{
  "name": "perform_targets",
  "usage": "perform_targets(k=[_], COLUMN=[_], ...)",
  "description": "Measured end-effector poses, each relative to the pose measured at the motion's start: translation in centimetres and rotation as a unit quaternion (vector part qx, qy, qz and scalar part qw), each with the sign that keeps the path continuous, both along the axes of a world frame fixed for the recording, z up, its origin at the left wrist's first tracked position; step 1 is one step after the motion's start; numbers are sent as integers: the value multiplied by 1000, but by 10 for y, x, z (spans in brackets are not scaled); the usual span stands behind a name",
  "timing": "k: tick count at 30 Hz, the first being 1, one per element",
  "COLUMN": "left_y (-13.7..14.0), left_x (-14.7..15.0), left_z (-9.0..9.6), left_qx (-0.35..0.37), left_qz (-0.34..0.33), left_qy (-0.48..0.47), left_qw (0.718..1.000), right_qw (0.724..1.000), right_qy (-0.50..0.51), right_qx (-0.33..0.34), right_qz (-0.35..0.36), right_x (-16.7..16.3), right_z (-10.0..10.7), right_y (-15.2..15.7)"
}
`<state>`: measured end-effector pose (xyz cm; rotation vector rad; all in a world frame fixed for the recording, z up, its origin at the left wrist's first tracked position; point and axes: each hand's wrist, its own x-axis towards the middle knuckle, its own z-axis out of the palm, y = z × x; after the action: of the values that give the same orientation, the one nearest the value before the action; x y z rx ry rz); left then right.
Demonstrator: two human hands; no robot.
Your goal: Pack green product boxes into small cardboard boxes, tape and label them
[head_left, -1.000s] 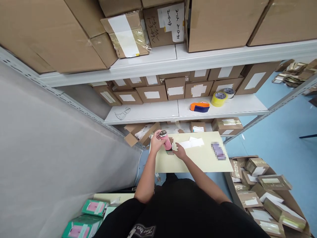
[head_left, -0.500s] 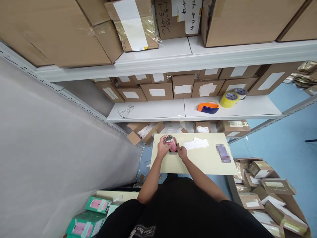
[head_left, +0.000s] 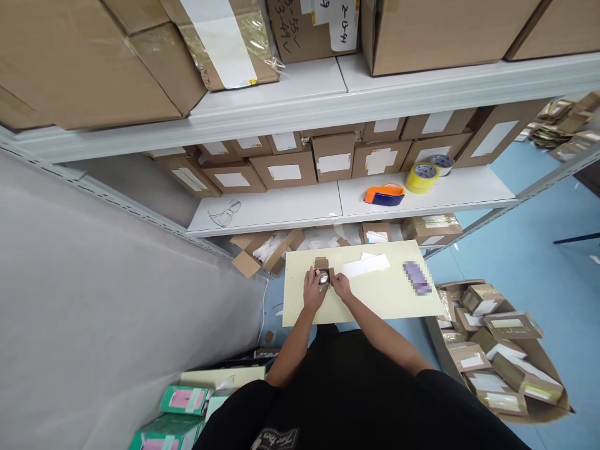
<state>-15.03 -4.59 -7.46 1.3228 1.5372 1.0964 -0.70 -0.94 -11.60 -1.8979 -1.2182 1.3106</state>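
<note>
A pink bottle with a shiny silver top (head_left: pixel 323 277) stands in a small open cardboard box (head_left: pixel 321 262) on the cream-coloured table. Only its top and a bit of pink show; the rest is hidden inside the box. My left hand (head_left: pixel 313 291) grips the bottle from the left, fingers curled near its top. On the other side my right hand (head_left: pixel 342 285) pinches the right flap of the box. White paper slips (head_left: pixel 366 265) lie to the right of the box on the table (head_left: pixel 375 300).
A pixelated purple item (head_left: pixel 417 278) lies at the table's right. Behind, a shelf (head_left: pixel 290 209) holds glasses (head_left: pixel 225 214), an orange-and-blue tape dispenser (head_left: pixel 384 195) and yellow tape rolls (head_left: pixel 422 177). A large carton of parcels (head_left: pixel 555 409) is at right; green boxes (head_left: pixel 185 400) at lower left.
The pink bottle has gone down into the cardboard box, so its body no longer shows. My left hand has lowered with it. The view has shifted slightly.
</note>
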Motion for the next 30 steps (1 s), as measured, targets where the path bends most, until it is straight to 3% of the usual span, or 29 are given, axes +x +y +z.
perform_targets(k=[2, 4, 7, 10, 16, 24, 30], left_y=[-2, 0, 11, 26, 49, 38, 26], left_x=[-4, -10, -23, -33, -38, -49, -49], left_z=[-3, -8, -18, -27, -29, -26, -29], left_qx=[3, -2, -81, -148, -117, -74, -46], left_qz=[7, 64, 153, 95, 3, -100, -105], left_qy=[6, 10, -11, -66, -128, 15, 102], left_qw=[1000, 998, 985, 982, 985, 992, 988], right_qw=[1000, 1000, 999, 993, 984, 977, 979], right_qy=[-5, -4, 28, 51, 84, 137, 133], right_qx=[3, 13, 40, 62, 53, 96, 76], right_qz=[3, 0, 24, 90, 150, 131, 135], right_x=[-1, -3, -6, -7, 3, 17, 11], right_z=[0, 0, 0, 1, 0, -1, 3], right_y=[0, -1, -4, -7, -7, -5, -9])
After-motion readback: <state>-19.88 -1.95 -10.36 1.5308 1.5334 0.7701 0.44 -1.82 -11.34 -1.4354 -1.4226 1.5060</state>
